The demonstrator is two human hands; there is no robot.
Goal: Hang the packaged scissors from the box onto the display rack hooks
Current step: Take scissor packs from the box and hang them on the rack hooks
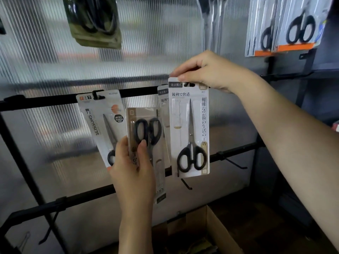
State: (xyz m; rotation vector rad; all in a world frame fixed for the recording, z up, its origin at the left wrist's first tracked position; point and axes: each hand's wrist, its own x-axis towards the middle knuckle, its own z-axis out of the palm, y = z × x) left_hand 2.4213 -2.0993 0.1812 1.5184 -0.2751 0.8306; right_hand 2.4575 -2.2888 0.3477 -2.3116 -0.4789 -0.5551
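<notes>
My right hand [207, 72] pinches the top edge of a white scissors pack [189, 129] with black handles, held up at the upper black rail [139, 92] in front of another white pack [163, 99] hanging there. My left hand [132, 167] grips a beige pack of black-handled scissors [146, 143], held upside down below the rail. A grey "SCISSORS" pack [100, 118] hangs on a hook to the left. The cardboard box [211, 228] sits open on the floor below.
A lower black rail [236, 150] carries bare hooks [236, 165]. More scissors packs hang at the top right [293, 28] and top left [95, 21]. Ribbed translucent panels back the rack. A black shelf frame [300, 92] stands on the right.
</notes>
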